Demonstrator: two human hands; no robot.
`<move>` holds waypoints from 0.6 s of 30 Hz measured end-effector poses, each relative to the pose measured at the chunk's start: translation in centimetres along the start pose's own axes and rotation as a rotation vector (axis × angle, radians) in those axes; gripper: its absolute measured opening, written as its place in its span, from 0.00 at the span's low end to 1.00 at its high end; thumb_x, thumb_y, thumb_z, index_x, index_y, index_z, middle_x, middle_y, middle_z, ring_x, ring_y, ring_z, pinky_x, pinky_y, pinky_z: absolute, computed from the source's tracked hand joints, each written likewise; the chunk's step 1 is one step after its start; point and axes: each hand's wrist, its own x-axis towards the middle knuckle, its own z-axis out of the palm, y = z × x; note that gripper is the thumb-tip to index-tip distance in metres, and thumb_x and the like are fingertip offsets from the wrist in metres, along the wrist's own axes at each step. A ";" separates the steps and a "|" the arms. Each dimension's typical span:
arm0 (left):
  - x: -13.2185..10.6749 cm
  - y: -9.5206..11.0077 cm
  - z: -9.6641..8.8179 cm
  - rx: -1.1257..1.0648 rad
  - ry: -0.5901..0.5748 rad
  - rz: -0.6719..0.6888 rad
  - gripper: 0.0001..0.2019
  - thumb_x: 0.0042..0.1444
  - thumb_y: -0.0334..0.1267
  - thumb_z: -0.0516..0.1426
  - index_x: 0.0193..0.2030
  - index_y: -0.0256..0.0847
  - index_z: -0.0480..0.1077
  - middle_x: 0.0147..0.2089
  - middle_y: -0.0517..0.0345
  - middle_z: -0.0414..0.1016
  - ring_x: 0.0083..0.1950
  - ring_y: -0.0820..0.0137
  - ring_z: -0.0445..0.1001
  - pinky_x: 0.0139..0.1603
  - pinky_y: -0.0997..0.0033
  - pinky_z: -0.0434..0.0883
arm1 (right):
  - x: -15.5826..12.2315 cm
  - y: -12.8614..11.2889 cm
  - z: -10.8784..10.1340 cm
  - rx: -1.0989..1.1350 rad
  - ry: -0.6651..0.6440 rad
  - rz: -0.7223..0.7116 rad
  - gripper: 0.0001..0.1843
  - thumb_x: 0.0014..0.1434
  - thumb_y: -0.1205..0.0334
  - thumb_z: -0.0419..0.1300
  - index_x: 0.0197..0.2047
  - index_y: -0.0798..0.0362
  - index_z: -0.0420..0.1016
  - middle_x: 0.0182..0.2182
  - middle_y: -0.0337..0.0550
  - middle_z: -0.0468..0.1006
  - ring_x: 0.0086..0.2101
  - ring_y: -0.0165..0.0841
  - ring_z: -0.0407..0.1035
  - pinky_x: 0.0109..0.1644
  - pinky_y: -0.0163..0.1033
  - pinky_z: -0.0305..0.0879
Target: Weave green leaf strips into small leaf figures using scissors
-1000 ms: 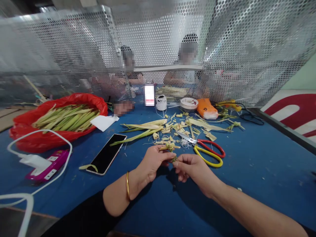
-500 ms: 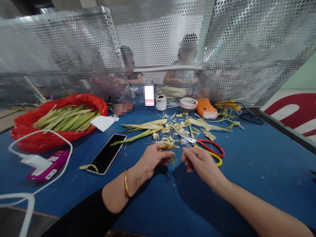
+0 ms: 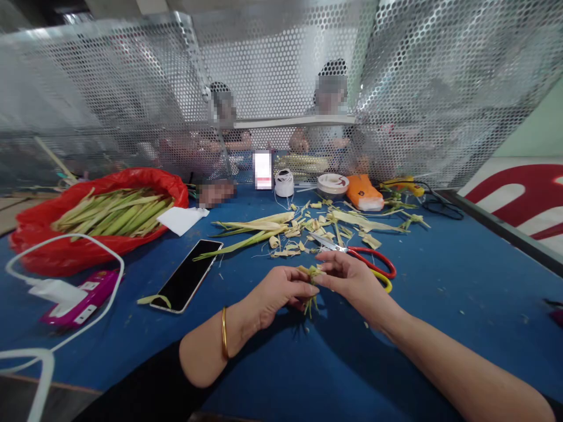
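A small corn-husk bundle (image 3: 313,273), pale and knotted at the top with thin green ends hanging down, is pinched in the fingers of my left hand (image 3: 279,290). My right hand (image 3: 354,287) has thumb and fingertips closed on the top right of that bundle. Just beyond my right hand lie scissors (image 3: 373,261) with one red and one yellow handle. Scattered husk scraps (image 3: 308,225) and longer husk strips (image 3: 253,231) lie past both hands. Where my fingers meet, part of the bundle is hidden.
At left are a red plastic bag (image 3: 39,234) of husks, a black-screened phone (image 3: 187,278), and a purple power strip (image 3: 83,299) with a white cable. Behind stand a string spool (image 3: 284,184), a tape roll (image 3: 333,186) and an orange packet (image 3: 364,192). Two people sit beyond the perforated screen (image 3: 272,64).
My right hand has moved left and closed on the bundle; before, it was apart from it. My left hand has brought the bundle slightly lower and to the right.
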 end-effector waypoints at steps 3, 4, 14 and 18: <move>0.1 -0.2 0.2 0.038 0.038 0.037 0.09 0.41 0.38 0.65 0.28 0.35 0.76 0.23 0.61 0.69 0.24 0.77 0.63 0.26 0.75 0.60 | 0.0 0.0 0.1 0.019 0.015 -0.004 0.25 0.40 0.55 0.71 0.42 0.54 0.71 0.27 0.36 0.74 0.29 0.31 0.71 0.36 0.37 0.67; 0.1 -0.4 0.3 0.053 0.054 0.060 0.09 0.41 0.39 0.65 0.27 0.35 0.75 0.22 0.61 0.68 0.23 0.77 0.62 0.26 0.75 0.59 | 0.0 -0.1 0.1 0.027 0.012 0.004 0.24 0.40 0.56 0.71 0.41 0.54 0.71 0.27 0.36 0.74 0.29 0.31 0.70 0.35 0.37 0.67; 0.6 -1.5 0.5 0.224 0.142 0.193 0.04 0.42 0.33 0.64 0.21 0.36 0.74 0.21 0.60 0.71 0.23 0.77 0.63 0.27 0.74 0.60 | 0.4 0.4 -0.6 0.141 -0.067 0.207 0.19 0.38 0.61 0.71 0.34 0.58 0.73 0.22 0.38 0.75 0.24 0.28 0.69 0.29 0.34 0.60; 0.2 -0.9 0.3 0.162 0.041 0.094 0.08 0.45 0.40 0.65 0.27 0.36 0.76 0.24 0.57 0.74 0.23 0.76 0.68 0.27 0.75 0.64 | 0.4 0.0 -1.0 0.193 -0.075 0.226 0.22 0.38 0.60 0.72 0.36 0.58 0.73 0.24 0.37 0.76 0.24 0.27 0.69 0.29 0.33 0.60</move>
